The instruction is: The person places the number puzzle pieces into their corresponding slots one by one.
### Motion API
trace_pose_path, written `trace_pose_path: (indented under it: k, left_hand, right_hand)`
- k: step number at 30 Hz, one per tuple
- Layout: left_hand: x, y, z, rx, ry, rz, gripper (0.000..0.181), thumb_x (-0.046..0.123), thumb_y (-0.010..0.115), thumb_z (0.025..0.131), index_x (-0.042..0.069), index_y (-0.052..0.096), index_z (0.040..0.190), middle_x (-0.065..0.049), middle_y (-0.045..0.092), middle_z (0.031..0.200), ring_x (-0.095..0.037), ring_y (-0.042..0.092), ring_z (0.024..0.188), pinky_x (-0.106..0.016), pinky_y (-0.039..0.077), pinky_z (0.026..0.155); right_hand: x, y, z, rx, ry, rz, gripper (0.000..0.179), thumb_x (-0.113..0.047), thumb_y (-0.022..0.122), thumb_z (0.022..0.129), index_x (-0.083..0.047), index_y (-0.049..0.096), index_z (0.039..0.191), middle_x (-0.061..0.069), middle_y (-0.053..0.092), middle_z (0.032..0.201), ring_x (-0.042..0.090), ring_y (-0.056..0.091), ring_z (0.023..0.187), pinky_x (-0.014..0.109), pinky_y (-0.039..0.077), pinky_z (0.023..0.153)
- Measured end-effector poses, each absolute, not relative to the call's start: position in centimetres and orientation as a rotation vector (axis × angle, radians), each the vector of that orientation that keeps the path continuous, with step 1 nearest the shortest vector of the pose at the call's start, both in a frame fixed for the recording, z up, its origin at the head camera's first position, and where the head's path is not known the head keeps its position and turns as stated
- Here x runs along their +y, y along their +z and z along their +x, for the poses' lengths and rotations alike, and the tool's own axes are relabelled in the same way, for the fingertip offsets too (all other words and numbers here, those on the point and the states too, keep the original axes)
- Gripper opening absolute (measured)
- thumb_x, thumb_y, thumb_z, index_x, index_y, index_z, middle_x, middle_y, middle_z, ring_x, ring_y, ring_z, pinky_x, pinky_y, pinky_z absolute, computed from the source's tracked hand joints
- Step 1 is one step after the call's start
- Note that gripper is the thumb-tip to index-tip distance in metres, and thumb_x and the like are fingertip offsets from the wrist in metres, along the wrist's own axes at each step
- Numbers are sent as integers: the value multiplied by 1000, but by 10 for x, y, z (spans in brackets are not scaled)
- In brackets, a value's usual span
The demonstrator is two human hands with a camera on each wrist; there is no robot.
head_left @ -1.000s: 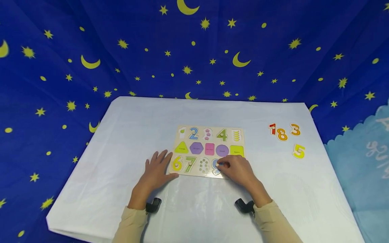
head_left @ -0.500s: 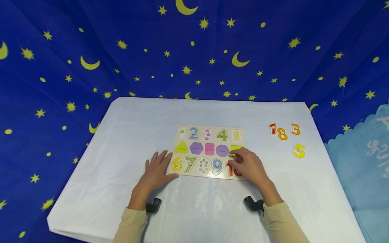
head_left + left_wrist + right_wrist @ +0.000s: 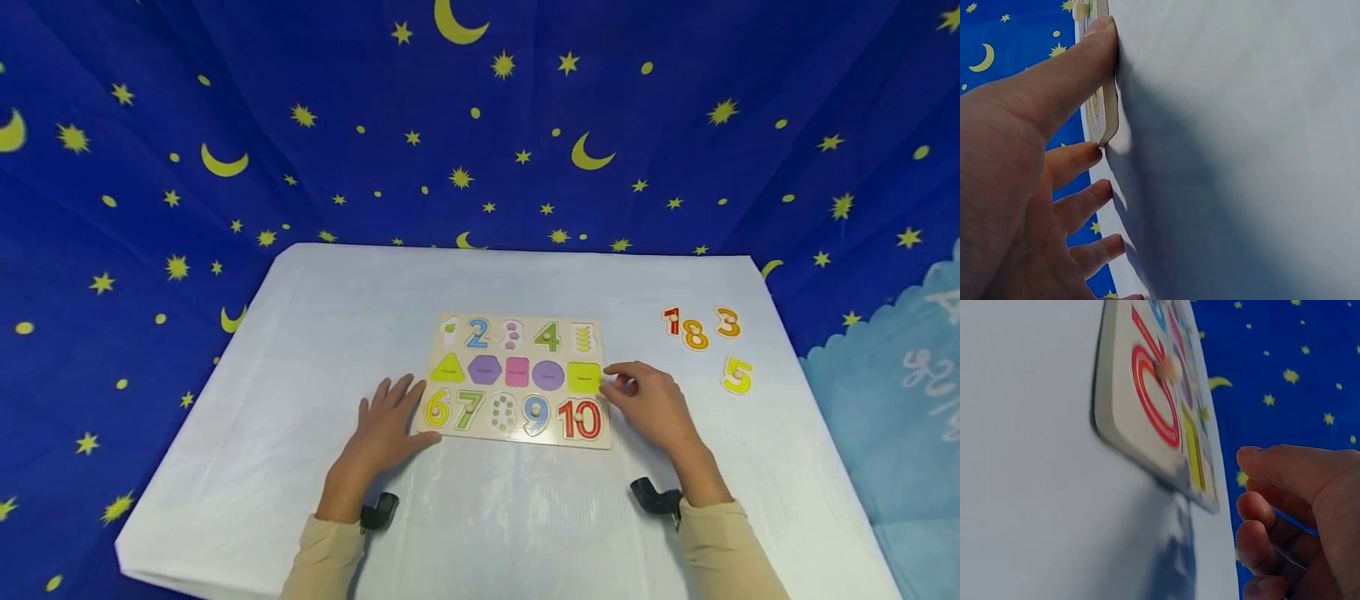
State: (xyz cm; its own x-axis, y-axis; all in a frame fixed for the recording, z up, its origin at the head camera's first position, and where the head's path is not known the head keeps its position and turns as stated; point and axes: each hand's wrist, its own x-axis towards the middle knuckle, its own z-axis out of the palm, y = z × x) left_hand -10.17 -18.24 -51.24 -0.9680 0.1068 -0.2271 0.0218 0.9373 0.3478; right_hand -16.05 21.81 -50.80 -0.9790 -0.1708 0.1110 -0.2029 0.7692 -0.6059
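Note:
A wooden number puzzle board (image 3: 487,433) lies mid-table, with knobbed pieces 2, 4, 6, 7, 9 and the red 10 (image 3: 579,418) in it. The slots for 1, 3, 5 and 8 show printed pictures. My left hand (image 3: 384,427) lies with spread fingers at the board's left edge; in the left wrist view its thumb (image 3: 1094,47) touches the front edge. Just off the right edge, by the yellow square (image 3: 583,377), hovers my right hand (image 3: 651,404). Its fingers are loosely bent with nothing between them, apart from the board in the right wrist view.
Toward the right side of the table lie loose number pieces: a red 1 (image 3: 672,322), an orange 8 (image 3: 695,335), an orange 3 (image 3: 727,322) and a yellow 5 (image 3: 738,376). A blue star-patterned cloth (image 3: 480,125) hangs behind the white-covered table (image 3: 337,308).
My right hand has left the blue 9 and moved right, past the 10 and off the board's edge, uncovering the 10. My left hand has stayed in place.

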Motion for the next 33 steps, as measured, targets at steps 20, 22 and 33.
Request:
trace_pose_path:
  k: [20, 22, 33]
  left_hand:
    - [-183, -513, -102, 2850, 527, 112, 94, 54, 73, 78, 12, 32, 151, -15, 23, 156, -43, 7, 142, -69, 5, 105]
    - [-183, -513, -101, 2850, 527, 113, 94, 53, 73, 78, 12, 31, 151, -15, 23, 156, -43, 7, 142, -69, 5, 105]
    - [-185, -513, -102, 2853, 517, 126, 93, 53, 73, 78, 11, 32, 151, -16, 23, 156, -43, 7, 142, -70, 6, 105]
  right_hand:
    - [288, -506, -170, -2905, 970, 59, 33, -33, 70, 88, -7, 70, 109, 1, 61, 79, 18, 54, 66, 30, 41, 55]
    - [297, -505, -170, -2909, 973, 5, 34, -35, 69, 89, -7, 69, 109, 3, 61, 80, 19, 55, 68, 30, 40, 56]
    - [322, -511, -167, -2970, 1004, -158, 39, -37, 65, 91, -5, 66, 114, 8, 60, 85, 23, 52, 74, 34, 39, 62]
